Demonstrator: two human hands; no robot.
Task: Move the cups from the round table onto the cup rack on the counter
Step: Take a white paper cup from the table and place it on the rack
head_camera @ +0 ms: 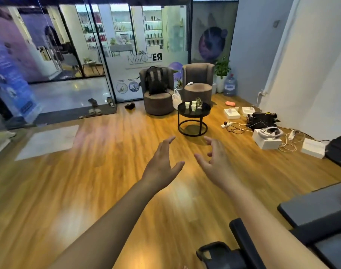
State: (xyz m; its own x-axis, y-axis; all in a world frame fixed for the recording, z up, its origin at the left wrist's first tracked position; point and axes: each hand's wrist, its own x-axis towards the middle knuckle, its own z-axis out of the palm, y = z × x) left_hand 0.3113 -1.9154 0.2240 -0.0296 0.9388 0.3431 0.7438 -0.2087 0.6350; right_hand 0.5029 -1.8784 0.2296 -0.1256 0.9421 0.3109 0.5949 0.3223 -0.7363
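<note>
I hold both arms out in front of me over the wooden floor (111,171). My left hand (162,160) is empty, fingers straight and loosely spread, thumb out to the side. My right hand (214,160) is empty too, fingers apart and slightly bent. The cups (194,105) stand together on the round table (187,110), well ahead of me in front of two armchairs (197,82); some look like white paper cups and at least one like clear glass, though they are too small to count surely. I judge I am at the approach, with nothing picked up yet. Next I need to walk up to the table and take hold of a cup. The cup rack and counter are not in sight.
</note>
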